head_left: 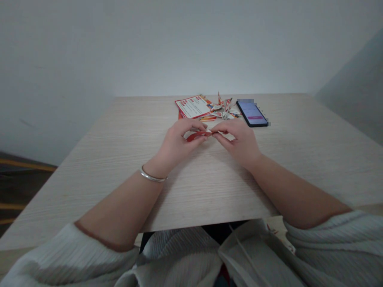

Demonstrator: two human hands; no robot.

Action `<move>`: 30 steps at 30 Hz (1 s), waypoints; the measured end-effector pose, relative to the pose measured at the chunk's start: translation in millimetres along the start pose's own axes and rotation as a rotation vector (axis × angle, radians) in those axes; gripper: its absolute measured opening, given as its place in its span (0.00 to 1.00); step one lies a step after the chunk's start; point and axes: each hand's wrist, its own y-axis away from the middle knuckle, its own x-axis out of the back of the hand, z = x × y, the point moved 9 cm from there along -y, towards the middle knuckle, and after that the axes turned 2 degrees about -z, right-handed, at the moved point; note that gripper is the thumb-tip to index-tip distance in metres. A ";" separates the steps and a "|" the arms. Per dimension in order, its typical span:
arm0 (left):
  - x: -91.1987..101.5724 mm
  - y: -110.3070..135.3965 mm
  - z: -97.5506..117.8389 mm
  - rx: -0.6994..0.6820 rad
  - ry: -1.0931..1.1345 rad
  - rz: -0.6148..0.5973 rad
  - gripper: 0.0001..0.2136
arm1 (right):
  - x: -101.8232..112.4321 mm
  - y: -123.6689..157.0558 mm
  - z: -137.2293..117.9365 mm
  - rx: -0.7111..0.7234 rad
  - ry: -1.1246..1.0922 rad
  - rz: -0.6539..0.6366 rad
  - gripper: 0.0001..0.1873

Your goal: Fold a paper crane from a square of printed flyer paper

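Observation:
Between my two hands is a small folded piece of red and white paper (pixel 194 136), held a little above the table. My left hand (pixel 179 137) pinches it between thumb and fingers, and its red part shows under the fingers. My right hand (pixel 239 139) pinches the other end with thumb and forefinger. The fingertips of both hands nearly meet there and cover much of the paper. Just beyond my hands lie several folded paper pieces (pixel 225 107) with pointed tips, printed in red and white.
A stack of printed leaflets (pixel 195 107) lies behind my left hand. To the right of the folded pieces is a phone (pixel 253 113) with its screen lit. The pale wooden table (pixel 104 159) reaches back to a plain wall (pixel 191 48).

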 end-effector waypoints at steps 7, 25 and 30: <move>-3.6 2.0 1.7 -0.142 0.211 0.049 0.04 | -1.9 -0.6 -9.2 0.113 0.081 -0.015 0.04; -2.9 3.7 -3.9 -0.022 0.067 0.086 0.03 | 7.7 -3.6 -6.5 0.020 0.131 0.043 0.04; -2.5 6.9 -10.4 0.100 0.037 0.101 0.02 | 7.0 -2.1 -0.6 -0.037 0.071 0.057 0.03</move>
